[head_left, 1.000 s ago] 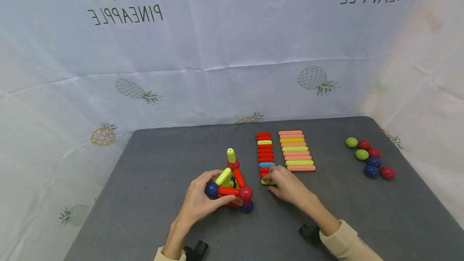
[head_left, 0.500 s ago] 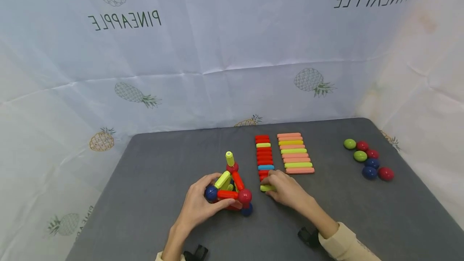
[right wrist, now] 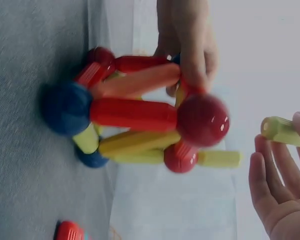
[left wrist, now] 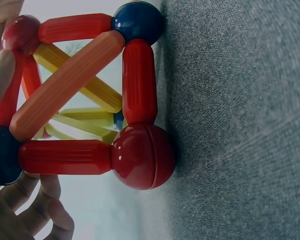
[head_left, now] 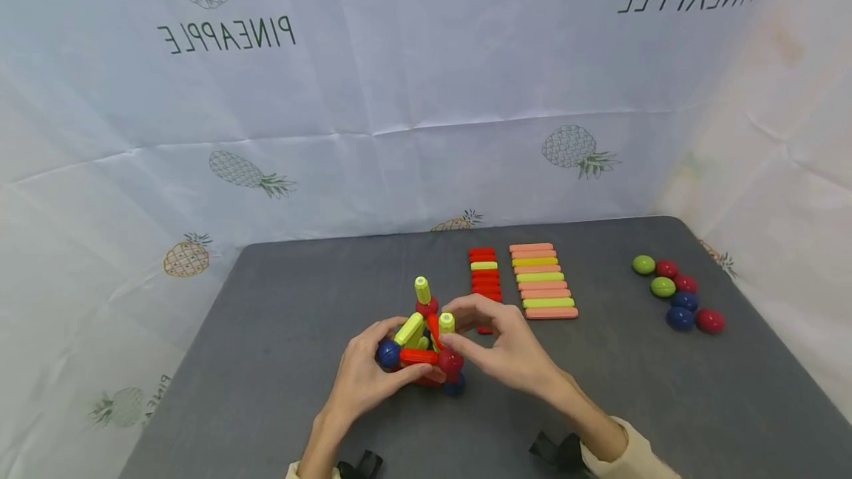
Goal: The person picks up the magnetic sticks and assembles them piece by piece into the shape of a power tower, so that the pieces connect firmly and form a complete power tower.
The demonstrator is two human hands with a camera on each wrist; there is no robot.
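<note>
On the grey table stands a frame of magnetic rods and balls, with short red rods (head_left: 418, 356), blue balls (head_left: 389, 353) and red balls (head_left: 450, 362). My left hand (head_left: 362, 372) grips it from the left, its thumb along the front. A coral rod (left wrist: 69, 85) runs diagonally across one side in the left wrist view. Between thumb and fingers my right hand (head_left: 515, 350) pinches a short yellow-green magnetic rod (right wrist: 282, 131), held upright above the front right red ball. A small gap separates them in the right wrist view. Another yellow-green rod (head_left: 422, 290) stands upright on the rear red ball.
Behind my right hand lies a column of short rods (head_left: 484, 279), mostly red. Longer coral and yellow rods (head_left: 542, 284) form a second column beside it. Several loose balls (head_left: 684, 301) sit at the right of the table (head_left: 313, 279). A pineapple-print cloth (head_left: 399, 80) hangs behind.
My right hand has picked a short yellow-green rod from the near end of the column and brought it left and up over the frame. The left hand keeps its hold.
</note>
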